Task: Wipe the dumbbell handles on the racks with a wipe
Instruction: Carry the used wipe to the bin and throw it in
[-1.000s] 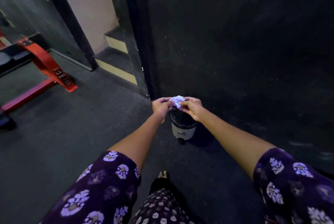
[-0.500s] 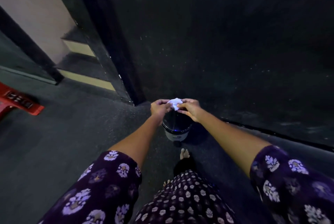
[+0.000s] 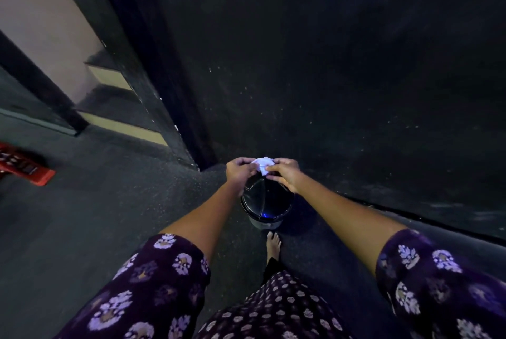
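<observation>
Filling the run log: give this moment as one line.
both hands pinch crumpled wipe | above closed bin | foot beside bin

What I can't make out from the head view

My two hands hide the far rim of the small bin (image 3: 264,208), and the crumpled wipe (image 3: 262,164) is half buried under my left hand (image 3: 238,173) and right hand (image 3: 285,174), so I can't tell how the fingertips lie on it. The red frame (image 3: 26,164) is blurred and cut off by the left edge; its label is unreadable. My foot (image 3: 273,243) is partly hidden by my clothing. The blue glint on the bin lid is perhaps a reflection.
</observation>
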